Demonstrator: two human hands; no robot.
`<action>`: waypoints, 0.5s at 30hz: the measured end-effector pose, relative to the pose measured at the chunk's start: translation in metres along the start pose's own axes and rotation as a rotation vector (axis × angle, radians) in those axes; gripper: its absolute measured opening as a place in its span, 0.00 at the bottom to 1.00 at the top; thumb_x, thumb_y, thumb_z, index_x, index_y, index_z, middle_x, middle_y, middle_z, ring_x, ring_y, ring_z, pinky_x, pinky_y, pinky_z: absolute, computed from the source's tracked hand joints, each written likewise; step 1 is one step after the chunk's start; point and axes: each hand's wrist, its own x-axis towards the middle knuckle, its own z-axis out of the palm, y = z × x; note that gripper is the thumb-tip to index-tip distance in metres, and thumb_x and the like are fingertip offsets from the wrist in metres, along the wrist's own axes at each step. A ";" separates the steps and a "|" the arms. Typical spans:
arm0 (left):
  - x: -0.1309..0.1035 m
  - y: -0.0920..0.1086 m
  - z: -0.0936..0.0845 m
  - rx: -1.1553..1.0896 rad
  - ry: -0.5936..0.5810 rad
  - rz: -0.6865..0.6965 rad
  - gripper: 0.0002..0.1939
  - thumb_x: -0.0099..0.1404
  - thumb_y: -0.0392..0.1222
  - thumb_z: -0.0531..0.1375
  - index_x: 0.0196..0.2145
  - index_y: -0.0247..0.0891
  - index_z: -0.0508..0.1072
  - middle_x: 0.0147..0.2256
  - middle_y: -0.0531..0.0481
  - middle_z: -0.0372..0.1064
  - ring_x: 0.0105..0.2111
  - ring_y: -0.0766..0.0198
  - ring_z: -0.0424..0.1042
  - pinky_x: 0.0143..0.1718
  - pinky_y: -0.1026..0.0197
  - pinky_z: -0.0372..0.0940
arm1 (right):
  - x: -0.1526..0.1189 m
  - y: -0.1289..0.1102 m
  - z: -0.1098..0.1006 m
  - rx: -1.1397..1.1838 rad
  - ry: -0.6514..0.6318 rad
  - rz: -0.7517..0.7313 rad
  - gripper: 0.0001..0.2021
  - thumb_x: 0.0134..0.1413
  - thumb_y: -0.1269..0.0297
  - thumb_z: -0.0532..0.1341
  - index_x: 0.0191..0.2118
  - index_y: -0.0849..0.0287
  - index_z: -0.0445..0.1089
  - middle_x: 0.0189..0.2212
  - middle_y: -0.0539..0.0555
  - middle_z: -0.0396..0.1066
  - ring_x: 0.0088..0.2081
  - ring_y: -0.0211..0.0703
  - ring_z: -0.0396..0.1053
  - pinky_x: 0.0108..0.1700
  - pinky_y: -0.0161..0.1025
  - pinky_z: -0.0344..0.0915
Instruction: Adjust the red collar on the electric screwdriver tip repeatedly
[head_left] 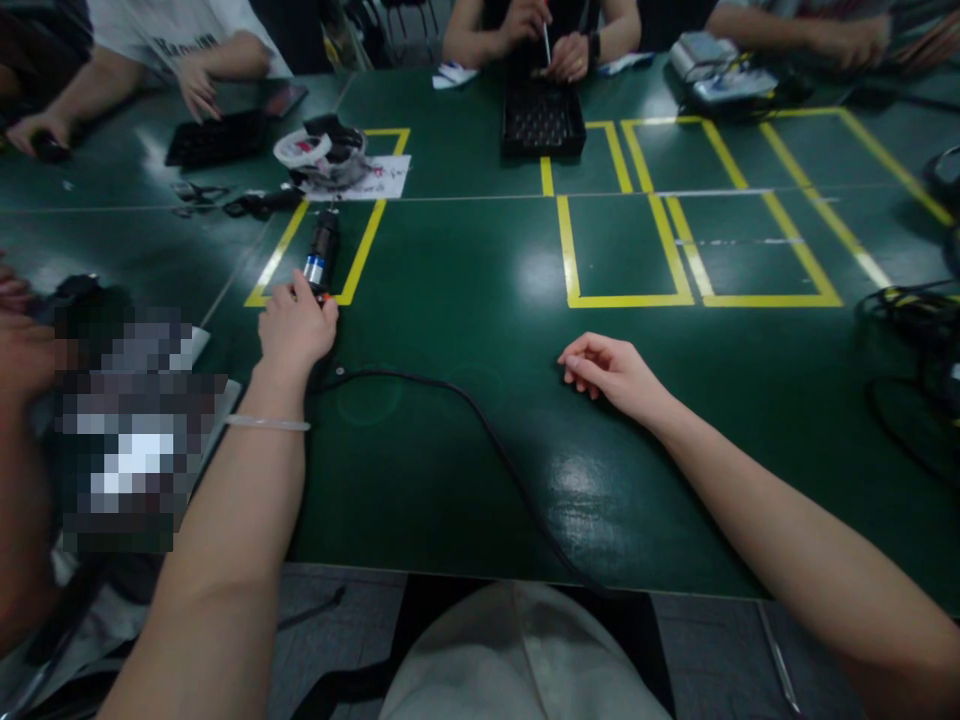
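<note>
My left hand (296, 320) is closed around the rear part of a corded electric screwdriver (324, 240), black with a silver and blue band. The tool lies on the table inside a yellow tape outline, its tip pointing away from me. From beneath my left wrist a black cord (450, 388) curves to the right and down over the table's front edge. My right hand (611, 372) rests on the green table top, its fingers loosely curled together with nothing visible in them.
Yellow tape outlines (630, 301) mark the green table (450, 470). Rolls of tape (330, 155) sit on a paper sheet at the back left. A black tray (544, 120) stands before a co-worker across the table. Black cables (926, 325) lie at the right; co-workers sit around.
</note>
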 end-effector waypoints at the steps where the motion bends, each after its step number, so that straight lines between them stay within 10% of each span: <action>1: 0.001 0.001 0.000 0.010 -0.010 -0.008 0.35 0.73 0.49 0.50 0.68 0.22 0.48 0.60 0.27 0.58 0.55 0.41 0.63 0.53 0.37 0.61 | 0.000 0.000 0.000 -0.002 0.001 0.001 0.10 0.58 0.59 0.63 0.37 0.62 0.70 0.25 0.51 0.71 0.22 0.34 0.65 0.19 0.30 0.60; 15: -0.014 0.015 -0.012 -0.049 -0.003 -0.083 0.25 0.74 0.49 0.44 0.60 0.28 0.61 0.53 0.34 0.64 0.52 0.45 0.66 0.49 0.45 0.66 | 0.000 0.002 0.000 -0.018 -0.002 0.001 0.10 0.58 0.58 0.62 0.37 0.61 0.71 0.26 0.52 0.71 0.23 0.34 0.65 0.19 0.30 0.60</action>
